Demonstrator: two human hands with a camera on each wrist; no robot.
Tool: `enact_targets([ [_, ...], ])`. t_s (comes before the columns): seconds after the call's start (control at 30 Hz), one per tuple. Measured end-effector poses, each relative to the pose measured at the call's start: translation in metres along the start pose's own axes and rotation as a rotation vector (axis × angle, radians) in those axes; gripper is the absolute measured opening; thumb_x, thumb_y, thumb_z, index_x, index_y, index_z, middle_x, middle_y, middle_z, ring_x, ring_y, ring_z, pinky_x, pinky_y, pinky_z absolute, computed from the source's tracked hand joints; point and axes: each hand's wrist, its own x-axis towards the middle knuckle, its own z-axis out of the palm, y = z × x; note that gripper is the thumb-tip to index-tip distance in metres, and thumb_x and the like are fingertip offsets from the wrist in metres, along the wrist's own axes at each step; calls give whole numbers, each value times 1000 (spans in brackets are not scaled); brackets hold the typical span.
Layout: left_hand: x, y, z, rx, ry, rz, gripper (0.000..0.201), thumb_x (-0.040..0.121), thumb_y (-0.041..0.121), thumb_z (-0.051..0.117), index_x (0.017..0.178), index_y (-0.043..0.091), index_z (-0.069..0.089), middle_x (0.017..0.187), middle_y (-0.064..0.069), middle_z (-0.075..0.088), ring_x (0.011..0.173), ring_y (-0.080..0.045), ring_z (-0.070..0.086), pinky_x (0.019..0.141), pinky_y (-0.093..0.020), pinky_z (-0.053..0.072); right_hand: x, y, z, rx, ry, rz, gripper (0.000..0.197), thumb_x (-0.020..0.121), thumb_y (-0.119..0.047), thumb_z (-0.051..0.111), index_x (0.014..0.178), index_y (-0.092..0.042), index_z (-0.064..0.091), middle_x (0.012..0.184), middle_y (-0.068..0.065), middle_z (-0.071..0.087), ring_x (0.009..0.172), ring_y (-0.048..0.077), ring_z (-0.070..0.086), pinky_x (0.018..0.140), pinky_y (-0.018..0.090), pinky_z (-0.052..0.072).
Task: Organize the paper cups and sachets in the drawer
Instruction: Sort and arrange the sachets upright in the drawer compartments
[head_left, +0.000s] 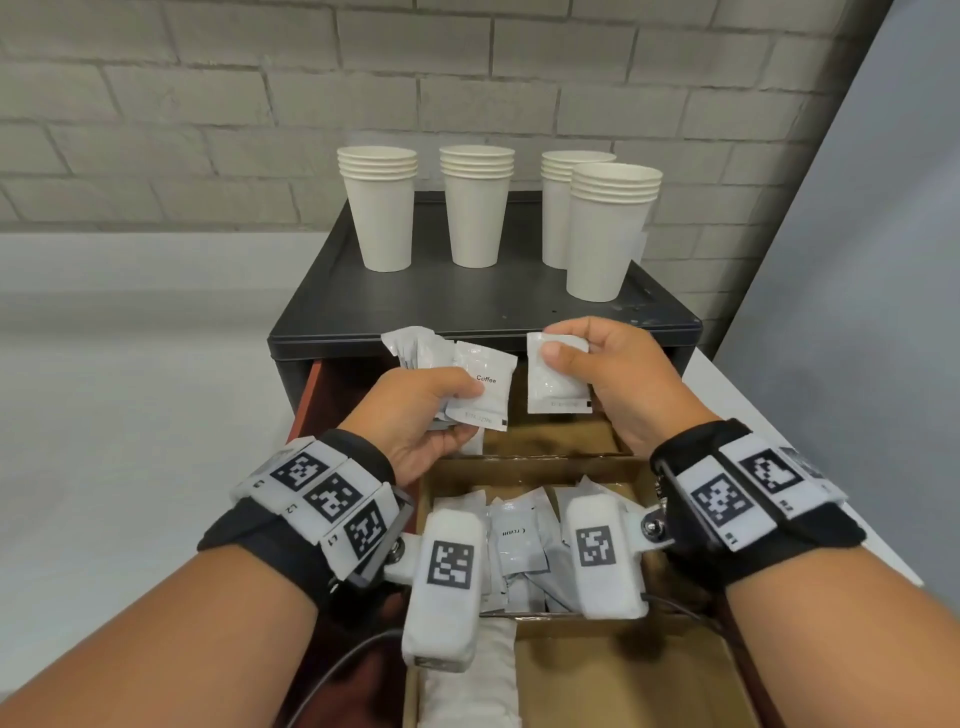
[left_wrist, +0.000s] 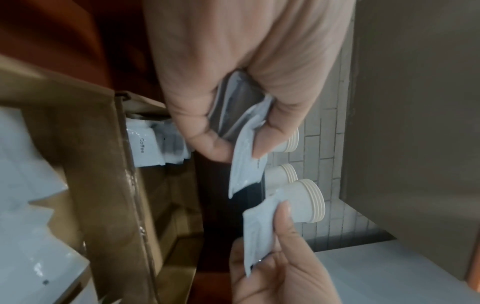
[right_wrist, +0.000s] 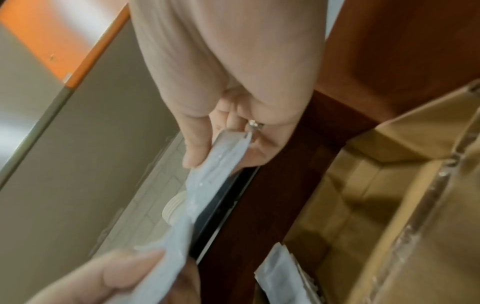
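Now over the open drawer (head_left: 613, 670): left hand (head_left: 415, 410) curled round a fanned bunch of sachets (head_left: 441, 358), thumb pressing the front one, marked "Coffee". Right hand (head_left: 618, 369) just beside it, pinching a single white sachet (head_left: 556, 387) between thumb and fingers, held upright and apart from the bunch. Below, inside the drawer, brown cardboard dividers (head_left: 535, 462); more sachets (head_left: 519, 540) heaped in the middle compartment, one reading "Cream"; a few coffee sachets (left_wrist: 145, 148) standing in the far left compartment, seen from the left wrist. Farther back, on top of the black cabinet (head_left: 467, 306), four stacks of paper cups (head_left: 478, 208), three in a far row and one nearer on the right. Behind, a white brick wall (head_left: 208, 104). White worktop (head_left: 130, 364) to the left.
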Motion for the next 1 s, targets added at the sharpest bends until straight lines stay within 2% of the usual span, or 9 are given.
enact_targets([
  [0.13,0,0,-1,4,23,12,36,83,-6,58,116,7,56,110,-17,66,95,-27,66,69,-30,56,0,-1,-2,68,-75,61,8,90,-16,59,82,-18,61,78,-2,66,66,7,63,50,16,44],
  [0.2,-1,0,0,-2,-2,2,37,84,-6,58,118,6,56,111,-18,66,96,-28,66,67,-30,56,-1,-1,0,97,-109,91,10,92,-15,56,82,-16,60,75,0,65,54,4,58,43,13,38],
  [0.3,-2,0,1,12,-40,-13,41,84,-5,58,123,3,53,112,-19,66,93,-27,67,52,-26,56,-3,-1,2,112,-155,131,17,96,-14,48,88,-17,63,82,2,66,54,3,59,48,13,43],
  [0.47,-2,0,-1,-22,-64,-9,44,85,-4,57,128,5,51,115,-19,65,96,-30,67,52,-26,57,-4,-1,4,18,-182,133,23,99,-12,43,92,-21,63,102,7,68,83,14,65,61,19,49],
  [0.57,-1,0,-1,-75,-109,-31,44,86,-1,57,128,9,50,118,-18,63,97,-31,66,56,-30,59,-6,-1,8,-77,-130,66,14,94,-11,53,84,-17,61,90,7,66,71,13,60,52,13,47],
  [0.7,-5,-5,3,74,-249,-59,29,81,16,65,109,12,60,92,-9,71,80,-19,69,61,-27,59,-9,1,20,-77,-127,0,11,89,-8,61,79,-13,56,71,5,57,57,11,52,51,15,46],
  [0.83,-2,-9,1,136,-338,-61,45,72,10,68,115,11,57,89,-8,65,81,-15,66,62,-25,58,-9,1,27,-13,-153,30,8,87,-13,65,87,-14,57,67,1,56,50,5,54,53,18,48],
  [0.9,-2,-7,0,157,-367,-51,34,80,-1,62,112,12,59,89,-7,68,81,-15,68,62,-25,58,-9,1,25,14,-202,90,13,87,-18,64,98,-14,58,76,2,61,58,5,58,57,17,50],
  [1.0,-3,-7,0,198,-422,-43,34,83,-12,53,105,12,62,91,-11,69,83,-21,69,70,-31,58,-11,3,21,70,-391,206,28,94,-23,53,119,-11,56,104,8,64,89,16,62,78,27,52],
])
